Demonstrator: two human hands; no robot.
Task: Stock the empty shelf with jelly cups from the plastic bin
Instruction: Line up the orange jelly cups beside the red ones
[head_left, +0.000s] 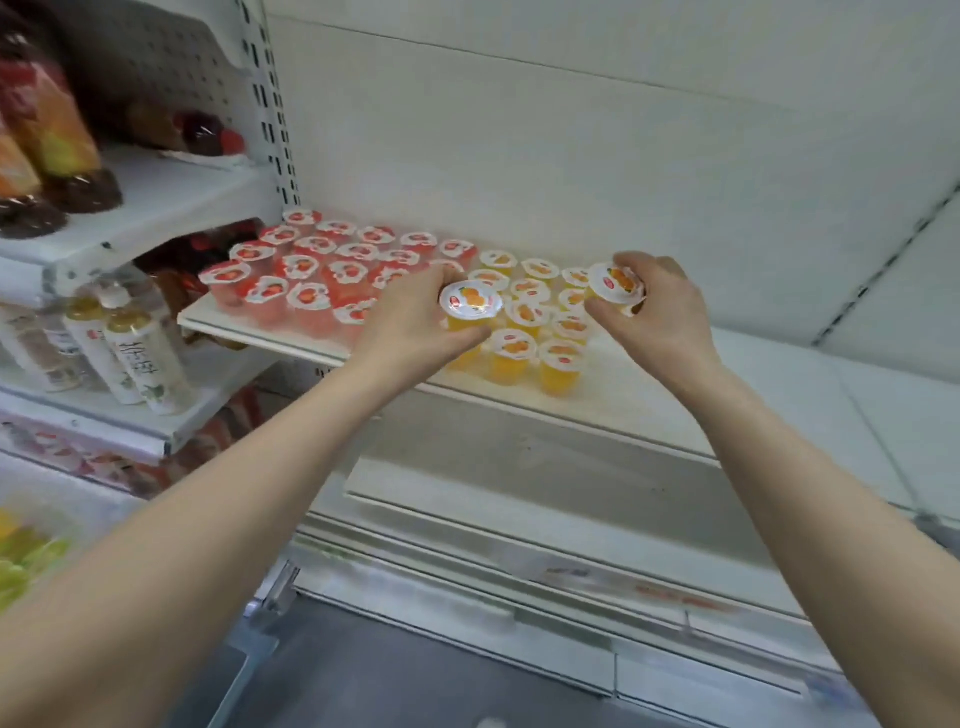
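A white shelf (639, 405) carries several red jelly cups (306, 270) on its left part and several orange jelly cups (561, 358) to their right. My left hand (415, 322) grips one orange jelly cup (470, 304) upright, just above the front-left of the orange group. My right hand (660, 317) holds another orange jelly cup (618, 283), tilted with its lid facing left, over the right end of that group. The plastic bin is out of view.
The neighbouring unit on the left holds bagged snacks (47, 130) on an upper shelf and white drink bottles (140, 358) lower down. Bare shelf surface extends right of the orange cups. A lower white ledge (519, 499) and grey floor (415, 675) lie beneath.
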